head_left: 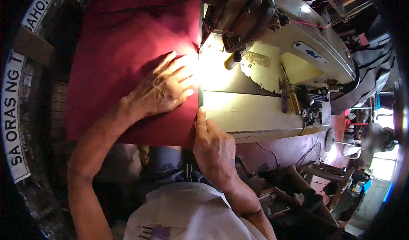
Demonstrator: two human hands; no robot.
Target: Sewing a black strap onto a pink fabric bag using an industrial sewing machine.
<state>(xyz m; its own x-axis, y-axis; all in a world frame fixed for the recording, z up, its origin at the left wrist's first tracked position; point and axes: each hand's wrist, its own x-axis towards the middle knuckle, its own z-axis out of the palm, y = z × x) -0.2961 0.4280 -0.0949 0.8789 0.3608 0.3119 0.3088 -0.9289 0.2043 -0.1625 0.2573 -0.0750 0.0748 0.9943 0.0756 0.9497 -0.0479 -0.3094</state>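
Note:
A large red fabric panel (108,65) lies across the left of the sewing table, with a narrow dark edging strip (201,97) along its right side. My left hand (164,87) rests palm down on the red fabric, fingers spread toward the brightly lit needle area. At the panel's near right edge, my right hand (215,146) has its fingers closed on the edging strip, one fingertip on top of it. The strip runs up to the sewing machine (272,38), whose needle and presser foot are lost in glare and behind the dark machine head.
On the machine bed (255,114) stands a yellow-handled screwdriver (294,102) beside a purple-handled tool (283,100). Dark cloth (366,70) is heaped behind the machine. Wooden frames and clutter (315,193) stand at the lower right. A person (377,137) is at the far right.

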